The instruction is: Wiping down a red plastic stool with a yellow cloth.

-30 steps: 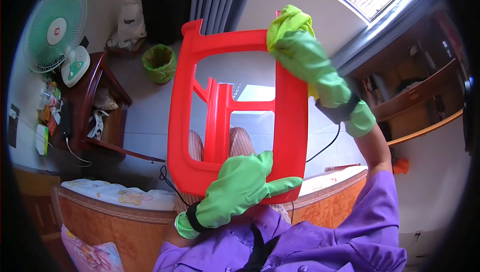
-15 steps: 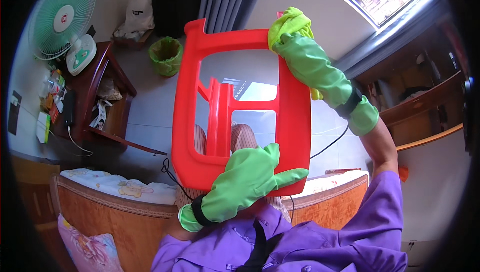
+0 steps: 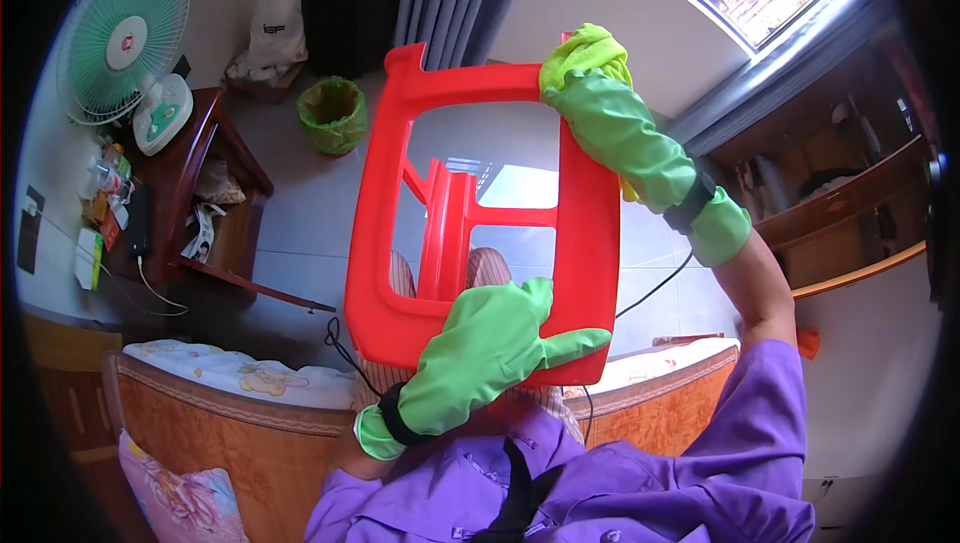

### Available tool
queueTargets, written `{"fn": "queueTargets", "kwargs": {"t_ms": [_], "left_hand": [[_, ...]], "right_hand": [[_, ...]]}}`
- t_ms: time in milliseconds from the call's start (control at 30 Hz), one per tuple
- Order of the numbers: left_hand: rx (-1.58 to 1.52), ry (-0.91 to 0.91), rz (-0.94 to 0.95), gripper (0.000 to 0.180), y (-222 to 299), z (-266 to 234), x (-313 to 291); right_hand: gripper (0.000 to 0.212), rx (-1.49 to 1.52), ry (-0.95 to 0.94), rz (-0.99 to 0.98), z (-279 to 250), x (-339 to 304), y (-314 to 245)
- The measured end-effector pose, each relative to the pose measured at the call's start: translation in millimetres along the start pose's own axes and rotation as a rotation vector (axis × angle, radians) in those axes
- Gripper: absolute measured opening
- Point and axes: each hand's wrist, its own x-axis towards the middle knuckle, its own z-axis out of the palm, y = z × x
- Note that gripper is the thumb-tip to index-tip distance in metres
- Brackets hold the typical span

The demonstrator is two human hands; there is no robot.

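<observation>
A red plastic stool (image 3: pixel 590 233) is tipped on its side above my lap, its open legs and crossbars facing me. My left hand (image 3: pixel 480 348), in a green rubber glove, grips the stool's near edge, thumb lying along the red plastic and fingers over the rim. At the far right corner, my right hand (image 3: pixel 597 103), gloved the same way, presses a yellow-green cloth (image 3: pixel 590 48) round the end of the leg. The cloth's lower end hangs out beside the outer side of the leg. My right fingertips are hidden by the cloth and glove.
On the left, a green fan (image 3: pixel 127 43) stands on a dark red cabinet (image 3: pixel 195 213) with an open door. A lined waste bin (image 3: pixel 333 115) is on the tiled floor beyond. A wooden shelf unit (image 3: pixel 830 208) stands at right. Behind the stool runs a dark cable (image 3: pixel 655 293).
The stool has tilted slightly, its far left corner shifting a little right and down. Both hands keep their hold, and the cloth stays at the same corner.
</observation>
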Motion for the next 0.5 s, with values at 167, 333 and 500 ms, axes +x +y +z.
{"fn": "queueTargets", "kwargs": {"t_ms": [167,333,500], "left_hand": [[-0.098,0.032,-0.018,0.041,5.5,-8.2,4.3],[-0.256,0.070,-0.029,0.053,16.0,-17.1,14.2],[-0.320,0.096,-0.038,0.066,23.0,-14.5,17.1]], "right_hand": [[0.015,0.639,0.004,0.607,-15.4,-15.8,-0.2],[0.015,0.341,-0.007,0.356,-33.2,-23.5,3.5],[0.012,0.142,0.128,0.157,-25.8,-17.3,-2.5]]}}
